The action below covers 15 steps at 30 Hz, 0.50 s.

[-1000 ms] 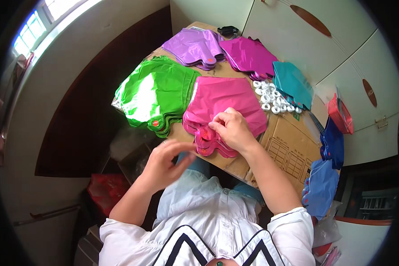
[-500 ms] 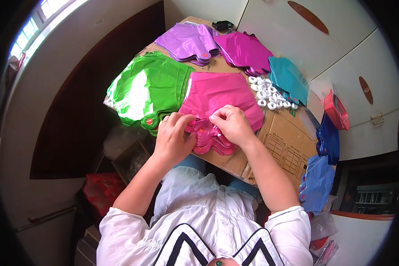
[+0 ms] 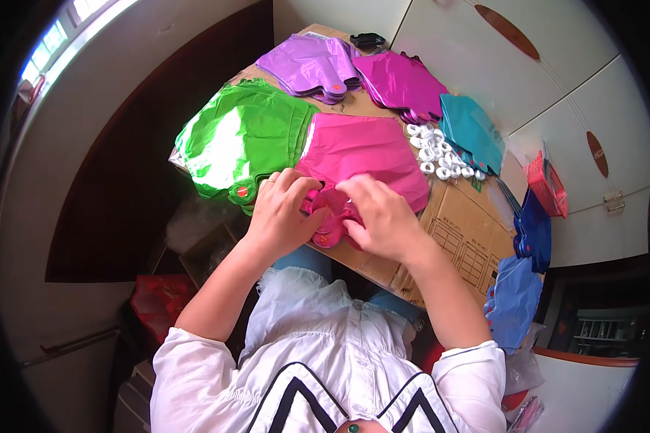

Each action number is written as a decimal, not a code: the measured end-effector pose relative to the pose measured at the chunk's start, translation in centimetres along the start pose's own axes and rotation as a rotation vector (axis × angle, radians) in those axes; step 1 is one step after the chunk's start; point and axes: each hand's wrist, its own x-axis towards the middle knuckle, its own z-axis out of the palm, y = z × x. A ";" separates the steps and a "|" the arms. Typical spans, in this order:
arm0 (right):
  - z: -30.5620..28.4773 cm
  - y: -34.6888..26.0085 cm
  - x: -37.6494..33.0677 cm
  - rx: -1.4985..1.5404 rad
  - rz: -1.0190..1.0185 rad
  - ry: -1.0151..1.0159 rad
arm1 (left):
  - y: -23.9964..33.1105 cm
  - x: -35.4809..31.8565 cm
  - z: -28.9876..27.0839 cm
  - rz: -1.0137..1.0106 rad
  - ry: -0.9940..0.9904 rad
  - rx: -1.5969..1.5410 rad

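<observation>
Where pink film (image 3: 329, 237) bunches, left hand (image 3: 276, 214) and right hand (image 3: 384, 220) curl inward.

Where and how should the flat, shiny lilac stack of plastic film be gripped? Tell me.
The lilac stack is probably best pinched top and bottom by its narrow rounded tab, coming from the person's side: the tab juts toward them, with bare brown cardboard before it.

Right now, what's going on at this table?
A person has the left hand and right hand at the crumpled near end of a stack of shiny pink sheets; the exact grip is partly hidden. Shiny green sheets lie to its left. Loose white rings lie farther right, beyond the right hand.
</observation>
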 end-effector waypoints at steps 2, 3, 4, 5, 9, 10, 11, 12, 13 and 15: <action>0.5 -0.6 -0.3 -0.159 -0.056 -0.025 | 0.1 0.0 0.0 0.000 0.009 -0.010; 1.5 -0.4 -0.4 -0.224 -0.084 0.026 | 0.2 0.1 -0.1 0.000 0.018 -0.013; 2.2 -0.3 -0.5 -0.288 -0.113 0.077 | 0.3 0.2 -0.1 0.000 0.026 -0.016; 2.7 -0.1 -0.6 -0.319 -0.132 0.155 | 0.3 0.2 0.0 0.012 0.040 -0.023; 1.9 -0.2 -0.4 -0.133 -0.045 0.080 | -0.3 -0.3 0.2 0.067 0.088 0.005; 1.7 -0.1 -0.4 -0.132 -0.045 0.053 | -0.5 -0.4 0.2 0.086 0.098 0.026; 1.4 -0.2 -0.3 -0.132 -0.046 0.025 | -0.7 -0.5 0.3 0.108 0.090 0.001; 1.1 -0.5 -0.1 -0.178 -0.099 0.067 | -1.0 -0.6 0.3 0.129 0.083 -0.022; 0.7 -1.0 0.4 -0.224 -0.153 0.108 | -1.2 -0.8 0.2 0.150 0.075 -0.046; 1.1 -1.4 0.9 -0.274 -0.234 0.169 | -1.2 -1.2 0.0 0.052 0.045 -0.099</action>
